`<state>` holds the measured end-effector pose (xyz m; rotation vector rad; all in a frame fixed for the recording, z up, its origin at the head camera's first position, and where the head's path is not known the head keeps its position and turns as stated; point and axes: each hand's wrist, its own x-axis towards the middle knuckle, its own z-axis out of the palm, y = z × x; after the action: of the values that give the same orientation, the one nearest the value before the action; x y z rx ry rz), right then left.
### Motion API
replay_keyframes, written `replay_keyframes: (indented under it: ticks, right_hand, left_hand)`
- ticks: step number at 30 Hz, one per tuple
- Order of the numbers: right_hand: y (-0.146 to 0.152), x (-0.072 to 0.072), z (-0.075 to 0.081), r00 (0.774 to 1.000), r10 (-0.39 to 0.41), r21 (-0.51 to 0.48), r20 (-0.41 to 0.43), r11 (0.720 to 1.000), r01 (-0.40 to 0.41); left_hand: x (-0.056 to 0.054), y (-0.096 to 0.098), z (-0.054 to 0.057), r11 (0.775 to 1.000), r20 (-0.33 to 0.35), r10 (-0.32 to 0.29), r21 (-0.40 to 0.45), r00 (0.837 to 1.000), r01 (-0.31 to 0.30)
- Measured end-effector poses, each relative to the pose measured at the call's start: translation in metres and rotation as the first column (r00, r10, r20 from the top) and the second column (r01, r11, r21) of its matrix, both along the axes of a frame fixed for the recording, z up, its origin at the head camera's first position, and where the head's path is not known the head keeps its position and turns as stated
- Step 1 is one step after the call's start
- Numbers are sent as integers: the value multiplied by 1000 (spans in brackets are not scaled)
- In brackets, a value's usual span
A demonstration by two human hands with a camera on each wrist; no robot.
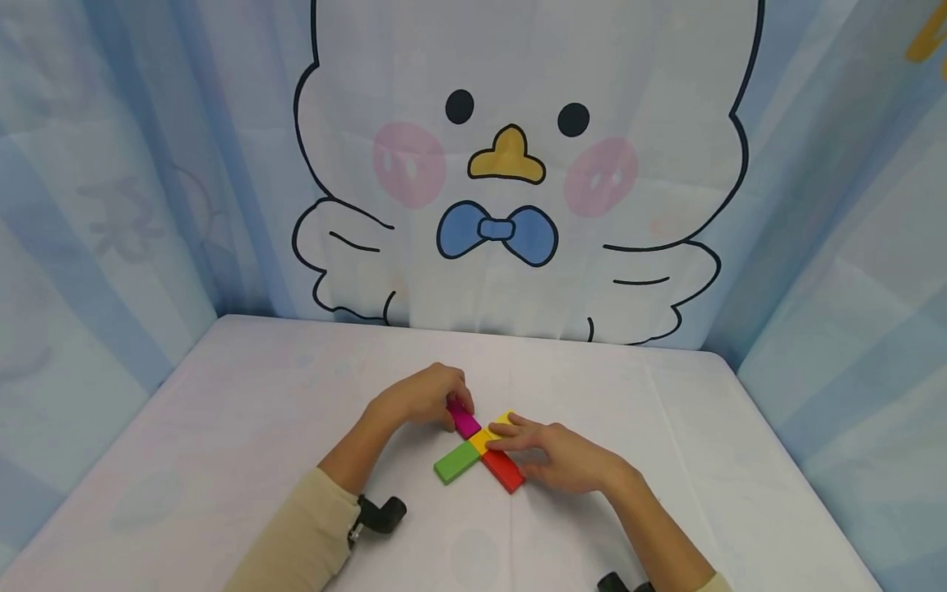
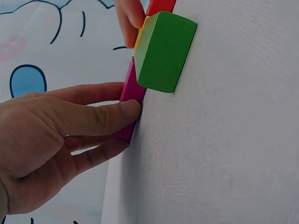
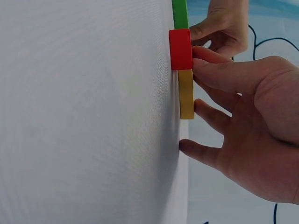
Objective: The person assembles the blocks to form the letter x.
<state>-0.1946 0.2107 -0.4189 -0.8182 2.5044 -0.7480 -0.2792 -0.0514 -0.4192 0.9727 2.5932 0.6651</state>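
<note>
Several coloured blocks lie flat on the table in a cross. Its arms are a magenta block (image 1: 465, 422), a green block (image 1: 456, 462), a red block (image 1: 504, 473) and a yellow block (image 1: 506, 418), around a small orange-yellow piece (image 1: 479, 441). My left hand (image 1: 431, 395) pinches the outer end of the magenta block, thumb on one side and fingers on the other, as the left wrist view shows. My right hand (image 1: 565, 456) rests over the red and yellow blocks with fairly straight fingers. In the right wrist view its thumb touches the red block (image 3: 181, 49).
The white table (image 1: 296, 370) spreads around the blocks. Behind it hangs a pale curtain (image 1: 510, 288) printed with a cartoon bird, and blue curtains (image 1: 103, 205) flank both sides. A black wrist camera mount (image 1: 382, 515) sits on the left sleeve.
</note>
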Motion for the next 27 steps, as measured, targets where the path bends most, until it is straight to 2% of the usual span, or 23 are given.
replay_keyframes:
  ticks: [27]
  right_hand:
    - [-2,-1,3,1000,-5,3,8,1000,5]
  left_hand:
    - [7,-2,4,1000,-34,-10,-20,999,9]
